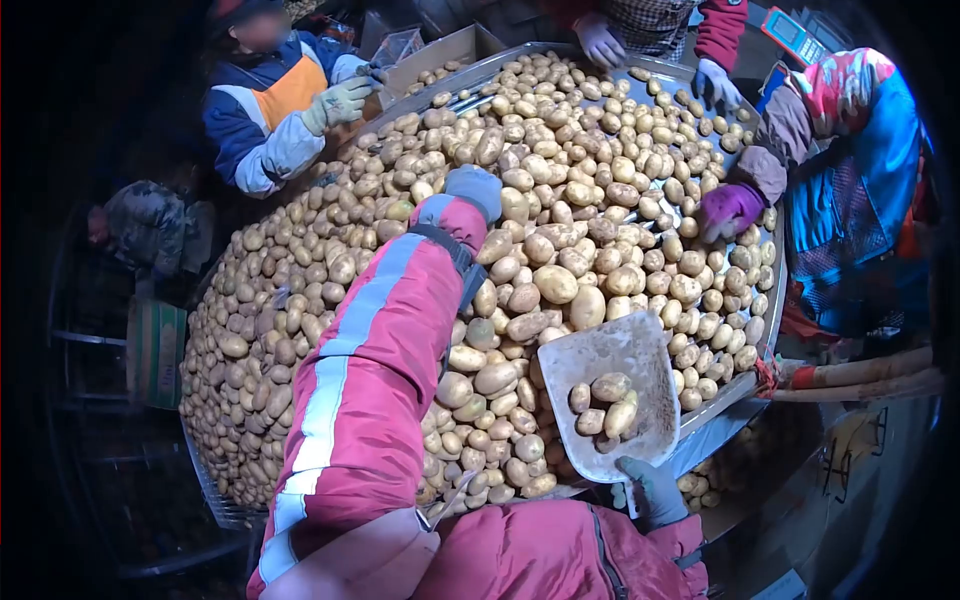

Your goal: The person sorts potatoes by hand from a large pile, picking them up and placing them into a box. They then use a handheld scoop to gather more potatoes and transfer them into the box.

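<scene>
My right hand [652, 492], in a grey-blue glove, is closed around the handle of a white, dirt-stained scoop [605, 360]. Several potatoes [620, 413] lie in the scoop's lower half, and its front edge rests over the potato heap [480, 385]. Stretched far forward in a pink sleeve with a reflective stripe, my left hand [474, 190] touches the potatoes in the middle of the heap. The fingers of that hand are hidden behind its back and the potatoes, so whether it grips one does not show.
A metal-rimmed sorting table [705, 415] carries the heap. Around it are other people's gloved hands: a purple glove [733, 210] at right, pale gloves [602, 42] at the back, a light glove [345, 103] at left. A cardboard box [455, 48] stands at the back left.
</scene>
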The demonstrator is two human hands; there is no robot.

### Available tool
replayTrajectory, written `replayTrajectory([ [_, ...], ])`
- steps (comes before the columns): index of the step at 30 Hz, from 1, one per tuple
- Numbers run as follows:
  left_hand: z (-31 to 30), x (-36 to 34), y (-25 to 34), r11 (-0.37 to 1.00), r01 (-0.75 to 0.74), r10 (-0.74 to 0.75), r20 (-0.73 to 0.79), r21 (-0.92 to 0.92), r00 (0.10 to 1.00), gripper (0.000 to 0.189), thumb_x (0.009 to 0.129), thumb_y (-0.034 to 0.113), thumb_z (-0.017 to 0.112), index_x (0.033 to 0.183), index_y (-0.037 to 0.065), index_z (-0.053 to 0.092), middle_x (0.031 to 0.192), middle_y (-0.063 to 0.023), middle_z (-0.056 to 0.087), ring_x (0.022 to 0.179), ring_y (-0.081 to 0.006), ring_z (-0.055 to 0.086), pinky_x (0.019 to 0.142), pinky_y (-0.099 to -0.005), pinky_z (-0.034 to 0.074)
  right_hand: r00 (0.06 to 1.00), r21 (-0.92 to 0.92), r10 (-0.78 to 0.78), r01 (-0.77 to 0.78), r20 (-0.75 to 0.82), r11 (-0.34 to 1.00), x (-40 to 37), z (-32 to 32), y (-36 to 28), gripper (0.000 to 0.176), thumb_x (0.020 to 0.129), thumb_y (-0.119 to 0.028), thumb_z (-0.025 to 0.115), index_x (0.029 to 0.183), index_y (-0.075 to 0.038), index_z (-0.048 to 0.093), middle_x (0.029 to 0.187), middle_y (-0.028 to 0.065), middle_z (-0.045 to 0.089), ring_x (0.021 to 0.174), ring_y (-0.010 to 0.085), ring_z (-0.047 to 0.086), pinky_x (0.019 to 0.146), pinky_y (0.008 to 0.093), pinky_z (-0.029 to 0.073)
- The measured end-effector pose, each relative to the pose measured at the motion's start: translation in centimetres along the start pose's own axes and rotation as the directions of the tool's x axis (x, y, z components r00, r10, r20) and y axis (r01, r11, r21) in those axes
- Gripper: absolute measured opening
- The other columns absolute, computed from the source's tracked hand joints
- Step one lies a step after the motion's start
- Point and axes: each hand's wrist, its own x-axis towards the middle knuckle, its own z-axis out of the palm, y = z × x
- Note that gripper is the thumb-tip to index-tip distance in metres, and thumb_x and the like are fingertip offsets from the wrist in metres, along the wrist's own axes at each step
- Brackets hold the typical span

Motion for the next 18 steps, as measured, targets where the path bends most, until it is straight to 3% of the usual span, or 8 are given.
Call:
replayTrajectory([
  [4,1.5,-0.8,-0.1,0.997,-0.036,0.032,-0.073,-0.063,0.997,0.032,0.086,0.022,0.066,0.115,0.015,0.075,0.125,-0.0097,0.071,0.124,-0.0286,0.062,0.095,-0.046,0.054,0.999,0.009,-0.033,0.033,-0.033,0.999,-0.6,0.6,-0.8,0.027,0.091,-0.009,0.067,0.113,0.005,0.061,0.075,0.0121,0.067,0.049,0.0186,0.062,0.041,0.0291,0.05],
  [6,2.9,-1.0,-0.5,0.987,-0.089,0.05,-0.264,-0.136,0.963,0.028,0.082,0.022,0.068,0.108,0.013,0.074,0.121,-0.0109,0.072,0.127,-0.0309,0.06,0.094,-0.0454,0.054,0.999,-0.045,-0.004,0.002,-0.033,0.999,-0.4,-0.1,-0.7,0.032,0.09,-0.007,0.069,0.119,0.004,0.06,0.08,0.0117,0.069,0.051,0.0176,0.063,0.043,0.0277,0.051],
  [10,6.1,0.3,-3.9,0.926,-0.177,0.063,-0.328,-0.334,0.943,0.025,0.077,0.023,0.073,0.098,0.009,0.073,0.109,-0.0143,0.074,0.108,-0.0374,0.067,0.093,-0.0452,0.054,1.0,-0.021,0.007,-0.007,-0.017,1.0,-1.0,0.1,-2.4,0.035,0.09,-0.007,0.068,0.122,0.004,0.059,0.085,0.0107,0.07,0.052,0.0168,0.063,0.046,0.0264,0.052],
  [11,6.7,0.2,-5.0,0.845,-0.229,0.046,-0.361,-0.483,0.932,0.027,0.079,0.027,0.077,0.097,0.007,0.073,0.104,-0.0131,0.075,0.1,-0.0314,0.07,0.092,-0.042,0.054,1.0,-0.017,-0.028,0.028,-0.008,0.999,-1.1,0.1,-2.7,0.035,0.09,-0.006,0.068,0.122,0.004,0.059,0.086,0.0102,0.07,0.055,0.0164,0.064,0.046,0.0262,0.053],
  [12,5.2,-1.1,-4.7,0.846,-0.23,0.051,-0.357,-0.481,0.933,0.027,0.079,0.027,0.077,0.097,0.007,0.073,0.104,-0.0131,0.075,0.1,-0.0314,0.07,0.092,-0.042,0.054,0.998,-0.012,-0.062,0.062,-0.001,0.998,-1.1,0.1,-2.9,0.034,0.09,-0.005,0.067,0.122,0.004,0.059,0.088,0.0098,0.07,0.057,0.016,0.065,0.047,0.0259,0.053],
  [14,-2.4,-6.8,-3.9,0.444,-0.345,0.21,-0.278,-0.827,0.937,0.036,0.081,0.033,0.08,0.103,0.006,0.073,0.102,-0.0097,0.074,0.1,-0.021,0.069,0.09,-0.0369,0.053,0.993,0.021,-0.113,0.113,-0.026,0.993,-0.6,0.6,-3.0,0.033,0.09,-0.005,0.067,0.121,0.004,0.06,0.089,0.0093,0.07,0.06,0.0157,0.066,0.048,0.0254,0.053],
  [16,-10.0,-12.4,-0.9,0.392,-0.274,0.392,-0.11,-0.878,0.913,0.043,0.084,0.039,0.08,0.111,0.005,0.074,0.103,-0.0069,0.074,0.098,-0.0152,0.066,0.089,-0.0331,0.053,0.986,0.046,-0.161,0.163,-0.052,0.985,-0.3,0.6,-3.3,0.032,0.09,-0.005,0.067,0.12,0.004,0.061,0.091,0.0088,0.07,0.063,0.0154,0.067,0.048,0.025,0.053],
  [18,-10.1,-11.3,-0.4,0.46,-0.296,0.36,-0.129,-0.837,0.924,0.044,0.088,0.039,0.076,0.118,0.007,0.073,0.104,-0.0084,0.074,0.099,-0.0169,0.067,0.089,-0.032,0.053,1.0,0.029,0.008,-0.008,0.01,1.0,0.0,-0.1,-4.0,0.033,0.09,-0.007,0.068,0.12,0.004,0.061,0.089,0.0091,0.07,0.063,0.0152,0.067,0.048,0.0253,0.053],
])
